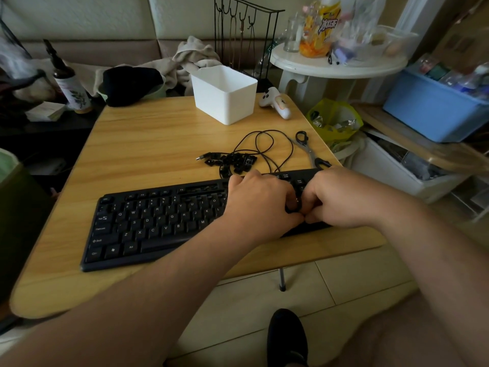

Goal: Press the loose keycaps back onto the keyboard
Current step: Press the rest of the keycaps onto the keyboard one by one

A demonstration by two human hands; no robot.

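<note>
Both hands meet over the right part of the black plastic computer keyboard (158,223) on the light wooden table (148,144)
Head view: left hand (260,198) and right hand (341,197) curl fingers together, pinching a small dark keycap (292,207); loose black keycaps (232,161) lie piled just behind the keyboard, amid a black cable (264,144)

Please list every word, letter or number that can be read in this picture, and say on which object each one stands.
"Q W E R T Y", "S D F G H J K", "Z X C V B", "Alt": white legends on the keyboard.
Function-row and edge keys: too small to read.
Large characters on the yellow bottle: blurred, not readable.
Patterned label on the brown bottle: no readable text.
Pile of loose keycaps: no legends visible.
</note>
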